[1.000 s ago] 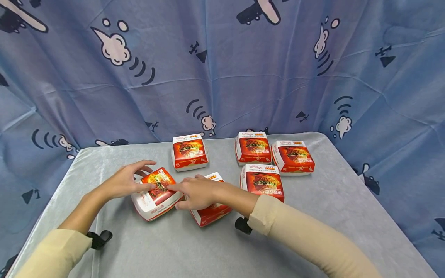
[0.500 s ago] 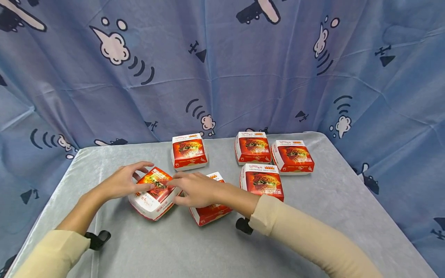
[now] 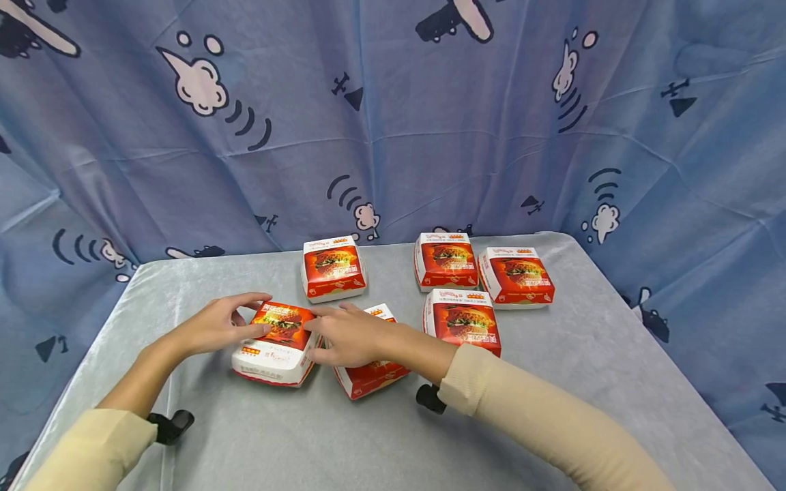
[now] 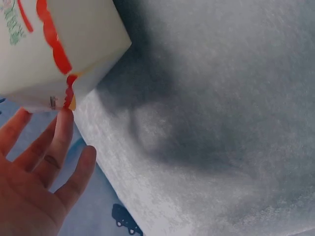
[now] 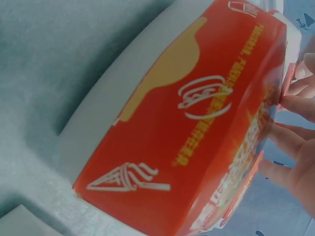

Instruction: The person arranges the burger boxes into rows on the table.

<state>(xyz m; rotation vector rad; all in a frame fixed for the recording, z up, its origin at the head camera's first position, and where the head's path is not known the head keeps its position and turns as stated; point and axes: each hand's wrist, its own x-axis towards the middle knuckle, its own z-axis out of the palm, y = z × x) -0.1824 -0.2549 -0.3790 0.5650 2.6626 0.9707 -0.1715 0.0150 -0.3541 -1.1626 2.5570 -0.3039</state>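
A red and white burger box [image 3: 279, 337] lies at the left of the table between both hands. My left hand [image 3: 215, 326] rests against its left side. The thumb lies over the top, and the index finger reaches along the far edge. In the left wrist view, the fairly straight fingers [image 4: 61, 132] touch the box's white lower side. From the right, my right hand [image 3: 353, 334] touches the same box with its fingertips. Partly under the right hand and wrist stands a second burger box [image 3: 371, 378]. Its red front fills much of the right wrist view.
One burger box [image 3: 333, 269] stands at the back, left of middle. To the right are three more: a back one [image 3: 446, 262], a rightmost one [image 3: 517, 276] and a nearer one [image 3: 463, 320]. A grey cloth covers the table [image 3: 344, 450]; a blue printed curtain [image 3: 393, 136] hangs behind.
The left burger box has turned counterclockwise as seen from above, so its white label strip now faces the near side. Both hands have stayed on it, shifting slightly. The other boxes have not moved.
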